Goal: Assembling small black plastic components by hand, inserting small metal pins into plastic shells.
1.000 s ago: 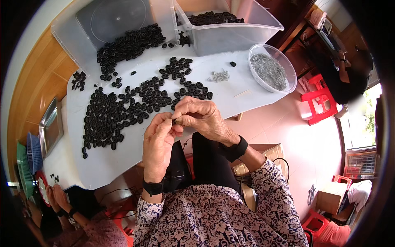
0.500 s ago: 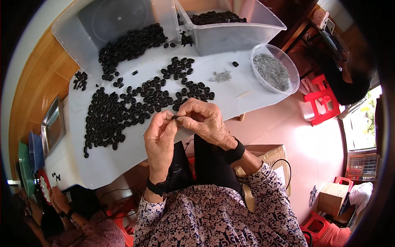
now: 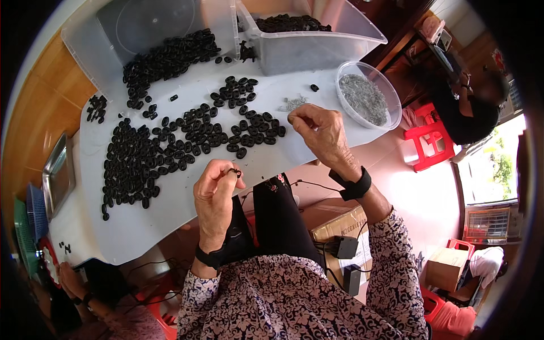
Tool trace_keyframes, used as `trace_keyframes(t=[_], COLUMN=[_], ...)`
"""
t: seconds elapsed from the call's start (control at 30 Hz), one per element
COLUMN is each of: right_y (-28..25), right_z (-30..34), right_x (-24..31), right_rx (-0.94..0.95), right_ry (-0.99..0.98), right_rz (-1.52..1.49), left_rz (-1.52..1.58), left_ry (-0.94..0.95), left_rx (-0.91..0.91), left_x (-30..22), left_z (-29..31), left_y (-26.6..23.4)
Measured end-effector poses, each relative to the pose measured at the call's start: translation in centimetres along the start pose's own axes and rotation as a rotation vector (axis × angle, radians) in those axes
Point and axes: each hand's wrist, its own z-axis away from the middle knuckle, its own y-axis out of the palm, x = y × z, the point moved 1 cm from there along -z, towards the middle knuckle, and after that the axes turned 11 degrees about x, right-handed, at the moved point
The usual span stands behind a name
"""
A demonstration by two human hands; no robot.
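Note:
My left hand, above the table's near edge, pinches a small black piece between thumb and fingertips. Farther right, my right hand is raised over the table with thumb and forefinger pressed together. Whatever lies between those fingertips is too small to make out. Just beyond them is a small heap of thin metal pins. Many black oval pieces spread across the table's left and middle, some near my left hand. More pins fill a clear round tub at the table's right end.
A clear bin on its side spills black pieces at the back left. Beside it stands another clear bin with more. A metal tray lies left, a cardboard box below right. Other people sit at lower left and far right, near red stools.
My hands were together at one small black piece. Now the right hand has moved away to the right, toward the pin heap, while the left keeps a black piece. The view has shifted slightly.

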Motion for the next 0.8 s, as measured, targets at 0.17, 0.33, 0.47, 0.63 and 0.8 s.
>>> trace_keyframes(t=[0.17,0.33,0.47,0.63,0.8], right_y=[1.0,2.5,4.0,5.4,6.4], right_z=[0.0,-1.2,-2.7,-4.5,-5.9], right_x=[-0.1,1.5,3.1,3.8,5.0], right_rx=[0.126,0.129,0.219,0.414,0.442], right_ry=[0.006,0.012,-0.085,-0.339,-0.307], right_rz=[0.071,0.054,0.060,0.207,0.265], left_rz=[0.051,-0.059,-0.333,-0.241,-0.208], left_ry=[0.006,-0.008,0.038,0.042,0.033], left_rx=[-0.005,0.051,0.122,0.129,0.112], left_x=[0.0,0.6,-0.1,0.3,0.4], left_z=[0.4,0.6,0.4,0.4,0.3], left_y=[-0.2,-1.1,-0.8,-1.0,-1.0])
